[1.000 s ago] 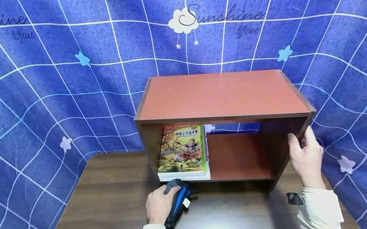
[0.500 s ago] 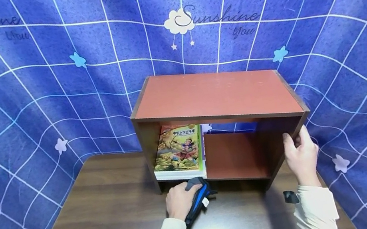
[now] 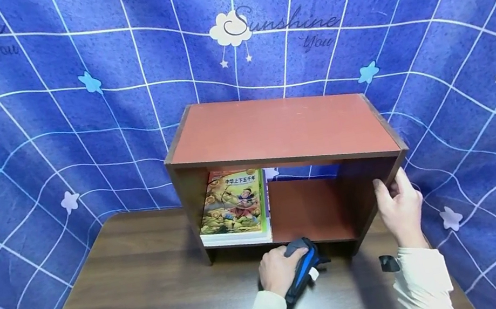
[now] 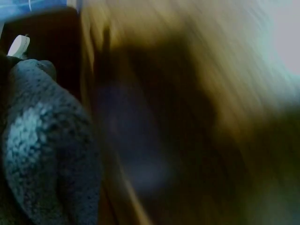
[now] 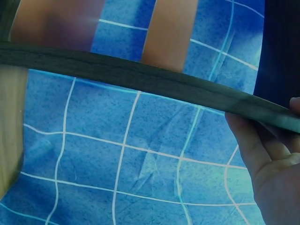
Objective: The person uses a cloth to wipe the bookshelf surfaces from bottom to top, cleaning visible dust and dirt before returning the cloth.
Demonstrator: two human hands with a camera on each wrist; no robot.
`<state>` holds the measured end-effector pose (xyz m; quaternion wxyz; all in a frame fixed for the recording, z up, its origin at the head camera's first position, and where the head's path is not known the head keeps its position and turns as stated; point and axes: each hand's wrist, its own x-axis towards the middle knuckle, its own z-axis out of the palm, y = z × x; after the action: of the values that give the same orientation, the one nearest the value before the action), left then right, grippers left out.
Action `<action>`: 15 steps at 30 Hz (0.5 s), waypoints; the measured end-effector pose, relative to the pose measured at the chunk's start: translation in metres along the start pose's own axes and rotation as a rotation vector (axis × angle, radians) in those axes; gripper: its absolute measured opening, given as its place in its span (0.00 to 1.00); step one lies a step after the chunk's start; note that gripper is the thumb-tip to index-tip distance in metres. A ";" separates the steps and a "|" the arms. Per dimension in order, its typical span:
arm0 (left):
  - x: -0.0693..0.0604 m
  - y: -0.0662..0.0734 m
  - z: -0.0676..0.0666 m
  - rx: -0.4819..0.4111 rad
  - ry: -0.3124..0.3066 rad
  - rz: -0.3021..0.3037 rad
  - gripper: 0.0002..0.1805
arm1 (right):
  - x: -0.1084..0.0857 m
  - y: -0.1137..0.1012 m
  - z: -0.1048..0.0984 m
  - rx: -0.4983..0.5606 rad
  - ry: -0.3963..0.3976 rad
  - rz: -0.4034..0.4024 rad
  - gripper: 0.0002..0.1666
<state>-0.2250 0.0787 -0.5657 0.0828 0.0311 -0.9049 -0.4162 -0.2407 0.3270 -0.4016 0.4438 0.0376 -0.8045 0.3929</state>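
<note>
My left hand (image 3: 278, 269) grips a dark grey fabric bundle (image 3: 306, 252) with a blue stripe and a white tag. It is just in front of the lower front edge of a small bookshelf (image 3: 283, 129) with a reddish top and dark brown edges. Speckled grey cloth (image 4: 51, 140) fills the left side of the left wrist view; the rest there is blurred. My right hand (image 3: 402, 210) holds the front edge of the shelf's right side panel, thumb on the inner face. In the right wrist view, fingers (image 5: 246, 140) curl around that panel edge (image 5: 126, 75).
A stack of books (image 3: 232, 206) lies in the left part of the shelf, a colourful cover on top. The shelf stands on a brown wooden table (image 3: 141, 281). Behind and beside it hangs a blue gridded curtain (image 3: 112, 51) with clouds and stars.
My left hand has slid to the right along the shelf's front with the fabric bundle, from below the books to below the right part. The right hand keeps its grip; the head view has shifted slightly.
</note>
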 end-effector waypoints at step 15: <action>0.009 0.044 0.049 -0.069 -0.090 -0.030 0.32 | 0.015 0.012 0.012 0.004 -0.038 0.074 0.08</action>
<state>-0.2419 0.1426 -0.5628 0.0368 0.0230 -0.8923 -0.4493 -0.2627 0.3319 -0.4015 0.4138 0.0161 -0.8128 0.4098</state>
